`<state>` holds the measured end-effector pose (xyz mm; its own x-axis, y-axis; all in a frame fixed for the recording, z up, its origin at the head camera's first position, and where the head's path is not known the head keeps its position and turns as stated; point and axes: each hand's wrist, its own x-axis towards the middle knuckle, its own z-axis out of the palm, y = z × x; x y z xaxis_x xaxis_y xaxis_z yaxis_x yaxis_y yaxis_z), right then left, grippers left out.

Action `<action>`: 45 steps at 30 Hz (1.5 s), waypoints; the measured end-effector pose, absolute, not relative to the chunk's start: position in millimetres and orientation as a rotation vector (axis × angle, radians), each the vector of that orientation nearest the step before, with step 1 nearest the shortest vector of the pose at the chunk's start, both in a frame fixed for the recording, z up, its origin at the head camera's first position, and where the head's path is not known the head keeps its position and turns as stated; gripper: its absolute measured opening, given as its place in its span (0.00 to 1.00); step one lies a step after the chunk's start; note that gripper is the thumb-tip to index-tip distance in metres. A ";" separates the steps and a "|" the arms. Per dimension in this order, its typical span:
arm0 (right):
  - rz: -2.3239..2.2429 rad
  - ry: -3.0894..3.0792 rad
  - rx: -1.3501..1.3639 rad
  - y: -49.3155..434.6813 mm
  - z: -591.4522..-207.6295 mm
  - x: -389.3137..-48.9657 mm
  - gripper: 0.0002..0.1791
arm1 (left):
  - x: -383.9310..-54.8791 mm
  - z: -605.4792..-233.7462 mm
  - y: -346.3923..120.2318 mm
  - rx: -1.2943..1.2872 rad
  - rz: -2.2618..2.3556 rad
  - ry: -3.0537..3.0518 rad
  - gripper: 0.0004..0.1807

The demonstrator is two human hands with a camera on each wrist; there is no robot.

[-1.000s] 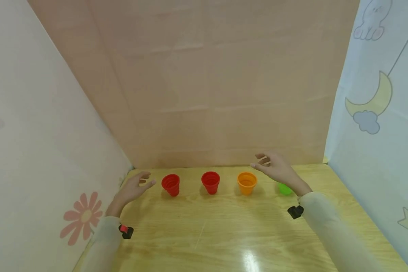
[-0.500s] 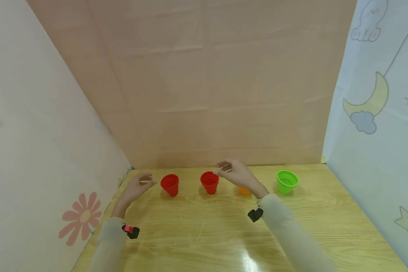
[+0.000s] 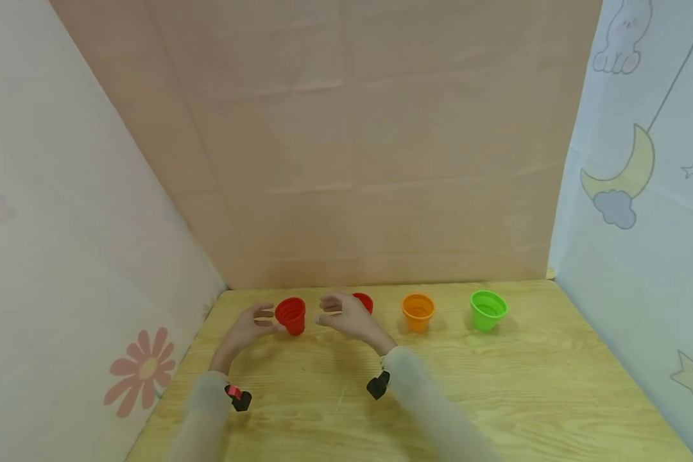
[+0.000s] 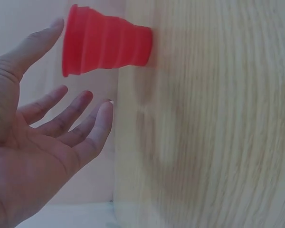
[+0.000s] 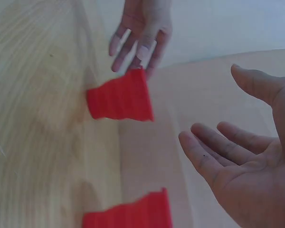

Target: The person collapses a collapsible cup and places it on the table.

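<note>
The leftmost red cup point(image 3: 290, 314), ribbed and wider at its mouth, stands upright on the table between my two hands. Just to its left is my left hand point(image 3: 249, 328), fingers spread and loosely bent, thumb near the cup's rim; in the left wrist view the red cup point(image 4: 107, 42) sits beyond the thumb tip. My right hand point(image 3: 351, 316) hovers to the cup's right with fingers relaxed and nothing in its grasp. It partly covers a second red cup point(image 3: 365, 301). In the right wrist view, both red cups lie beyond the right hand point(image 5: 247, 156).
An orange cup point(image 3: 418, 312) and a green cup point(image 3: 487, 310) stand to the right in the same row. The wooden table point(image 3: 496, 391) meets a tan backdrop point(image 3: 346, 160) behind the cups. Patterned white panels point(image 3: 641, 269) close both sides.
My right hand has swept left from in front of the green cup, past the orange one, to the second red cup. My left hand has shifted slightly right toward the leftmost red cup.
</note>
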<state>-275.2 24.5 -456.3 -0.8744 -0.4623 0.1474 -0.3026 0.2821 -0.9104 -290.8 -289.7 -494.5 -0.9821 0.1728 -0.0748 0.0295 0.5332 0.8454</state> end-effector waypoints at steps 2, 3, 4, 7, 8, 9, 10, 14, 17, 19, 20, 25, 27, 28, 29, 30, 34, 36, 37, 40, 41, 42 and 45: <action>-1.649 2.377 -0.678 15.1 -461.2 -274.8 0.37 | -291.9 -495.2 -286.2 0.169 1.433 2.616 0.47; -1.649 2.372 -0.659 10.3 -463.1 -275.0 0.39 | -292.3 -495.3 -284.8 0.159 1.441 2.615 0.47; -1.648 2.368 -0.642 5.7 -464.5 -275.5 0.41 | -292.3 -495.4 -283.6 0.149 1.450 2.618 0.47; -1.651 2.363 -0.622 -9.6 -470.4 -278.6 0.45 | -291.7 -498.5 -281.9 0.139 1.492 2.611 0.47; -1.644 2.370 -0.620 -14.5 -472.6 -279.3 0.45 | -291.0 -500.2 -281.7 0.129 1.519 2.596 0.46; -1.643 2.370 -0.616 -19.5 -474.5 -279.7 0.45 | -290.1 -502.6 -281.9 0.124 1.539 2.586 0.46; -1.640 2.375 -0.612 -24.6 -477.0 -280.1 0.45 | -288.5 -504.3 -281.8 0.119 1.552 2.579 0.45; -1.642 2.385 -0.596 -41.5 -486.7 -280.2 0.47 | -283.4 -510.4 -283.1 0.102 1.585 2.552 0.43; -1.668 2.375 -0.575 -51.2 -494.9 -281.7 0.49 | -281.4 -512.0 -283.9 0.111 1.583 2.540 0.44; -1.695 2.356 -0.562 -56.5 -498.6 -283.4 0.50 | -281.8 -512.0 -284.3 0.114 1.594 2.530 0.45; -1.715 2.338 -0.558 -59.0 -499.8 -284.3 0.51 | -282.1 -511.5 -284.4 0.122 1.594 2.528 0.45; -1.789 2.301 -0.507 -66.5 -505.9 -288.1 0.54 | -285.9 -511.7 -282.7 0.130 1.619 2.519 0.44; -1.802 2.304 -0.470 -66.5 -509.2 -288.3 0.54 | -287.3 -513.2 -281.7 0.147 1.629 2.509 0.43; -1.808 2.303 -0.456 -66.3 -510.8 -288.4 0.54 | -287.8 -513.9 -281.2 0.144 1.640 2.502 0.43; -1.808 2.310 -0.446 -66.0 -512.5 -288.6 0.53 | -288.3 -514.9 -281.1 0.149 1.647 2.495 0.43; -1.807 2.313 -0.433 -65.7 -514.0 -288.9 0.53 | -288.7 -515.9 -281.0 0.158 1.650 2.490 0.43; -1.803 2.348 -0.422 -64.7 -517.0 -292.1 0.51 | -290.2 -518.0 -279.8 0.166 1.681 2.478 0.42; -1.804 2.368 -0.426 -65.2 -517.8 -294.2 0.49 | -291.2 -518.6 -279.7 0.190 1.681 2.479 0.42; -1.804 2.374 -0.429 -65.5 -518.2 -295.3 0.49 | -291.9 -518.7 -279.7 0.201 1.688 2.478 0.41; -1.818 2.378 -0.442 -66.5 -518.5 -298.1 0.46 | -294.6 -518.7 -281.7 0.228 1.673 2.495 0.40; -1.828 2.370 -0.447 -66.7 -518.4 -299.0 0.45 | -295.7 -518.7 -282.8 0.237 1.669 2.497 0.40; -1.838 2.363 -0.449 -66.7 -518.1 -299.8 0.44 | -296.7 -518.5 -283.7 0.243 1.668 2.495 0.40; -1.859 2.349 -0.445 -66.1 -517.2 -302.0 0.42 | -299.0 -518.8 -285.7 0.267 1.661 2.481 0.41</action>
